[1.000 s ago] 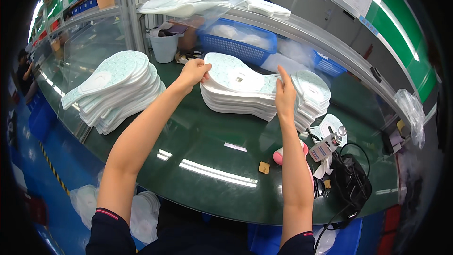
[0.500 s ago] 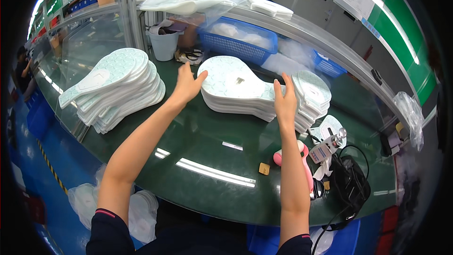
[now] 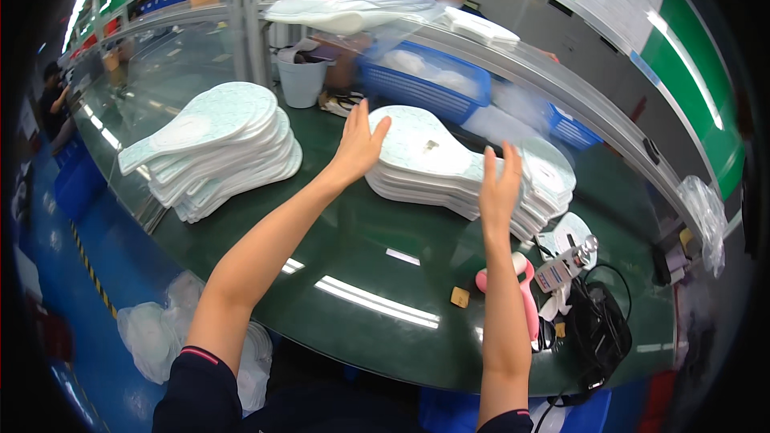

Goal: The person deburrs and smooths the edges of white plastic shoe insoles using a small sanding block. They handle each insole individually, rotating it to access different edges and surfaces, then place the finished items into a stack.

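In front of me stands a stack of flat paddle-shaped pieces (image 3: 401, 132), white with a pale green pattern, round end to the left and narrow handle to the right. A small greyish mark (image 3: 431, 146) shows on its top piece. My left hand (image 3: 359, 146) is at the round end, fingers stretched and thumb apart, thumb overlapping the rim. At the handle end is my right hand (image 3: 500, 188), fingers upright and spread, hiding the handle tips. Neither hand grips a piece; whether they touch the stack's sides I cannot tell. Another stack (image 3: 552, 168) adjoins on the right.
A taller paddle stack (image 3: 216, 120) stands left. Behind are a pale bucket (image 3: 302, 84) and blue basket (image 3: 425, 80) under a shelf (image 3: 553, 64). Right lie a pump bottle (image 3: 557, 273), a pink-handled roller (image 3: 529, 305), a black bag with cables (image 3: 597, 321) and a yellowish block (image 3: 459, 297).
The view has turned slightly left, so the table's things appear farther right. My left hand has come a little closer over the middle stack's round end. Both hands remain spread.
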`<state>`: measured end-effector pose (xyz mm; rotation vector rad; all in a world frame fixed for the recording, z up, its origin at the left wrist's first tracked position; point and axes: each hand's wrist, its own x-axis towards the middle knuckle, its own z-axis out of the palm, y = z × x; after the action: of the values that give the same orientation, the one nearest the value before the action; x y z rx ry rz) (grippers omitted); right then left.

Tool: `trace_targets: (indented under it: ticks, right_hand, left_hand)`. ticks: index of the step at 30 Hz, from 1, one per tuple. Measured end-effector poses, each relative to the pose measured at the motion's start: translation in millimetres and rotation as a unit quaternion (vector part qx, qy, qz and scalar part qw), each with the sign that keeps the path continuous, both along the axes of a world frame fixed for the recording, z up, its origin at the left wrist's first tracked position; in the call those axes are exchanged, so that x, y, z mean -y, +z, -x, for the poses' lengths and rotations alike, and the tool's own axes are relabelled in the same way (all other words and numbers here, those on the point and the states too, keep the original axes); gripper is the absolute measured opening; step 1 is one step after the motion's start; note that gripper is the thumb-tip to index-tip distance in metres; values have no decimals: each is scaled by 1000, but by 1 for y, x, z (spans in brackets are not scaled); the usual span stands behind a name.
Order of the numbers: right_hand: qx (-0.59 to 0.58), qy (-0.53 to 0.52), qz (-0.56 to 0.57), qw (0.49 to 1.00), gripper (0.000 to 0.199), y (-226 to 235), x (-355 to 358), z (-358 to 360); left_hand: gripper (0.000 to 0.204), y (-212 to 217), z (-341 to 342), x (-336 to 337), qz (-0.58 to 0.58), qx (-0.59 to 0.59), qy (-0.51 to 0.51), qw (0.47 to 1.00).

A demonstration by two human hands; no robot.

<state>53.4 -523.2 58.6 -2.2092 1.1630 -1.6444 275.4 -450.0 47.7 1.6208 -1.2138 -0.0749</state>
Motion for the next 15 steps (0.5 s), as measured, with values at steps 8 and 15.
trace_targets:
  ticks: [8, 15]
  right_hand:
    - [-24, 181, -72, 981, 32, 32, -108, 30]
    - [-111, 264, -74, 955, 33, 36, -156, 32]
  left_hand:
    - [56, 54, -64, -137, -268, 387, 369, 801]
    - [23, 68, -103, -192, -164, 321, 328, 873]
